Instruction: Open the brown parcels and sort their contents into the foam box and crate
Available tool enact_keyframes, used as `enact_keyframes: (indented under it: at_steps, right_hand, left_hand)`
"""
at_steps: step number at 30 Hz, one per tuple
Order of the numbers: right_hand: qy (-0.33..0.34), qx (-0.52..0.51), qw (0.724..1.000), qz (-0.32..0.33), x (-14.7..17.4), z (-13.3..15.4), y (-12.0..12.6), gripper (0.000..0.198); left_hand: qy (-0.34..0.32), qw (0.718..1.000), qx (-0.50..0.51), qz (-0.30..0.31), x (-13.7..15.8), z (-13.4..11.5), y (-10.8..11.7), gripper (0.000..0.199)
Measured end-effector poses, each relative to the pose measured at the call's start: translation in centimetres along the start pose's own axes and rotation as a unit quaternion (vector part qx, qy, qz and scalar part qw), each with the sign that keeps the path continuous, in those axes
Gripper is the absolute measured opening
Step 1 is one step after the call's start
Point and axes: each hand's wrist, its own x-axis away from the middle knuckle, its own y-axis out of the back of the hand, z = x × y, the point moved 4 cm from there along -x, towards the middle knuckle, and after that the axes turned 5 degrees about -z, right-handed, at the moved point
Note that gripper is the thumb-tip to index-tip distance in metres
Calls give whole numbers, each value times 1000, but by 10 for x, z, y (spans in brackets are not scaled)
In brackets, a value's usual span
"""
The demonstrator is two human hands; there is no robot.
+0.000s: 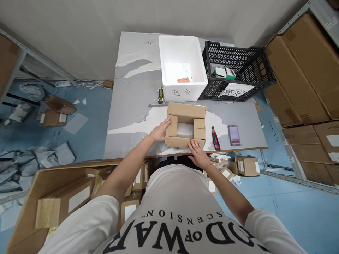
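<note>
A small cardboard box (pixel 186 110) sits at the table's near edge with its top flaps folded outward or standing up. Clear plastic-looking material (pixel 185 130) shows inside it; what lies beneath I cannot make out. Against the box's left side and flap rests my left hand (pixel 159 130), fingers stretched out. My right hand (pixel 198 153) lies on the near flap, fingers spread and thumb apart. To the right of the box is a red and black box cutter (pixel 215 138), and beyond it a purple item (pixel 234 135), blurred out.
A white foam box (pixel 184 92) holding an orange card stands at the back, beside a black plastic crate (pixel 238 95) with small boxes. A yellow and black cutter (pixel 160 95) lies left of the foam box. A large carton (pixel 39 197) of parcels is below left; stacked cartons (pixel 304 74) stand right.
</note>
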Motion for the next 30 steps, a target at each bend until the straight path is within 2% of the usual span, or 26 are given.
enact_keyframes:
  at_steps: [2, 5, 8, 11, 14, 16, 18, 20, 24, 27, 30]
  right_hand:
    - [-6, -20, 1000, 17, 0, -2, -4, 54]
    - [-46, -28, 999, -4, -7, -4, 6, 46]
    - [-105, -13, 994, -14, -23, -6, 26, 40]
    - [-138, 15, 990, 11, -53, -9, 46, 36]
    - [-77, 21, 995, 58, -91, -9, 53, 35]
    - [-41, 28, 989, 140, -111, -7, 48, 29]
    - [-50, 54, 975, 210, -123, -7, 41, 26]
    - [-86, 92, 967, 224, -128, -5, 41, 29]
    - [-148, 143, 970, 129, -121, -4, 61, 35]
    - [-235, 161, 956, 72, -103, -23, 77, 42]
    - [-317, 133, 936, 73, -80, -50, 72, 67]
  left_hand:
    - [-2, 998, -35, 53, 2, -1, 7, 105]
    - [19, 988, -113, 105, 5, -10, 19, 105]
    - [29, 982, -169, 84, 2, -31, 24, 82]
    - [-14, 983, -179, 45, -9, -60, 17, 54]
    - [-104, 978, -164, 70, -23, -83, 0, 50]
    - [-127, 971, -176, 103, -32, -88, -10, 50]
    - [-113, 965, -206, 120, -38, -88, -15, 49]
    - [-100, 961, -233, 110, -40, -88, -12, 51]
    - [-69, 959, -275, 32, -27, -99, 9, 54]
    - [41, 953, -298, -26, -10, -99, 22, 65]
    - [145, 945, -289, -52, 6, -87, 17, 90]
